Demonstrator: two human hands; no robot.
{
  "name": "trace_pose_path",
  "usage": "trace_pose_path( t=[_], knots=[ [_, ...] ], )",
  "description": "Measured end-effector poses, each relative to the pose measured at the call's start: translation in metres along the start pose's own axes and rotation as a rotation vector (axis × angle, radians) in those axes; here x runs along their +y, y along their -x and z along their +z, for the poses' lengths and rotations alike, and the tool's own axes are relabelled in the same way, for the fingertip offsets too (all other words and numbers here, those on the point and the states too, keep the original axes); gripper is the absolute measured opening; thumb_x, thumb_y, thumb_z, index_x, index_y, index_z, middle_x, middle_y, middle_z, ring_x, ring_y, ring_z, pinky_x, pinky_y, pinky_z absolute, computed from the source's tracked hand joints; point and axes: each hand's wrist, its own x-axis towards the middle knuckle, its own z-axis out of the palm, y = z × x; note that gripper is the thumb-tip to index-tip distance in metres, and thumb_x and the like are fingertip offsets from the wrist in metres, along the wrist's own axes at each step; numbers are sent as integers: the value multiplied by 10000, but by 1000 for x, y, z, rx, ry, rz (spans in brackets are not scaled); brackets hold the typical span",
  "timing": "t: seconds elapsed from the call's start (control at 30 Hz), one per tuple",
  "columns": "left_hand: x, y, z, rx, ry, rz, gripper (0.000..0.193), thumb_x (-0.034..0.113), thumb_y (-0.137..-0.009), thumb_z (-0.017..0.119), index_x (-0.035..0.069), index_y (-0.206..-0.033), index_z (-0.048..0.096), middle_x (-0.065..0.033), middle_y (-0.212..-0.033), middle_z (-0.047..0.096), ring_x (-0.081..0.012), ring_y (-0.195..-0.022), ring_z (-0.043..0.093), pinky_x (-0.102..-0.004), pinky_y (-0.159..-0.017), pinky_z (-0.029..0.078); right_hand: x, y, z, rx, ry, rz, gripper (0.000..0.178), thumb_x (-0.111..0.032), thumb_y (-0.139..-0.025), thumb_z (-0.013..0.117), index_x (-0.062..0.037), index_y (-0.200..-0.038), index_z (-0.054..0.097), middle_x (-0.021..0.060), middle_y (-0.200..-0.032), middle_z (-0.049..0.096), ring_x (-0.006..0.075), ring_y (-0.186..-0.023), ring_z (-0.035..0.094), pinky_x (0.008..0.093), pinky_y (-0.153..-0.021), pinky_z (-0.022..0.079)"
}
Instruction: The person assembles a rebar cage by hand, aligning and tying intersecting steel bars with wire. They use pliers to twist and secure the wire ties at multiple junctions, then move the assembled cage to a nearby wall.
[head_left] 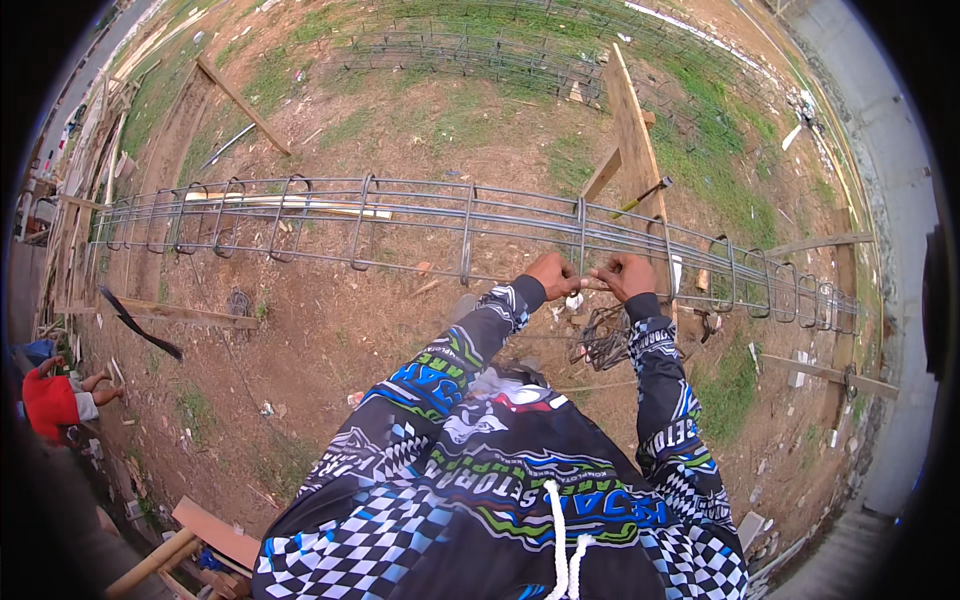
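A long steel rebar cage (412, 237) runs from left to right in front of me, its lengthwise bars ringed by several square stirrups. My left hand (553, 275) and my right hand (624, 276) meet at the near lower bar, just beside one stirrup (582, 236). Fingers of both hands are closed in a pinch at this crossing, almost touching each other. What they pinch is too small to make out. Below the hands, a tangled bundle of dark wire (598, 342) lies on the ground.
A wooden board (632, 125) stands under the cage near my right hand, with a yellow-handled tool (640, 198) against it. Timber rails (820, 372) flank the right end. More rebar cages (470, 52) lie on the grass beyond. At far left is a person in red (52, 404).
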Motion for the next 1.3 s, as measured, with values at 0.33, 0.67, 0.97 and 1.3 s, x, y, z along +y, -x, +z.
trace_pose_path(
  t=[0.33, 0.67, 0.97, 1.3],
  knots=[
    [-17, -18, 5, -135, 35, 15, 412, 433, -823, 711, 28, -748, 731, -118, -618, 650, -218, -599, 612, -375, -618, 483, -26, -19, 6, -188, 344, 175, 452, -393, -750, 777, -19, -995, 711, 164, -987, 697, 335, -936, 667, 421, -824, 524],
    [-17, -29, 5, -303, 155, 66, 408, 384, -875, 683, -6, -764, 722, -85, -610, 638, -151, -554, 555, -348, -564, 455, -36, 86, 93, 552, 464, -45, 329, -171, -857, 611, -38, -1159, 613, 153, -1080, 629, 337, -1063, 576, 500, -1133, 264],
    [-18, -19, 4, -237, 14, 34, 447, 451, -874, 664, 17, -787, 731, -92, -578, 621, -202, -535, 585, -379, -554, 447, -80, 133, 69, 295, -70, 252, 159, -171, -885, 585, -70, -1003, 620, 172, -671, 627, 391, -595, 618, 495, -542, 486],
    [14, 3, -6, -112, -136, 134, 462, 428, -884, 646, -15, -757, 668, -217, -589, 583, -411, -559, 571, -470, -558, 430, -69, 89, 51, 679, -340, 453, 223, -237, -930, 581, -30, -906, 661, 192, -723, 634, 378, -686, 637, 456, -584, 467]
  ],
)
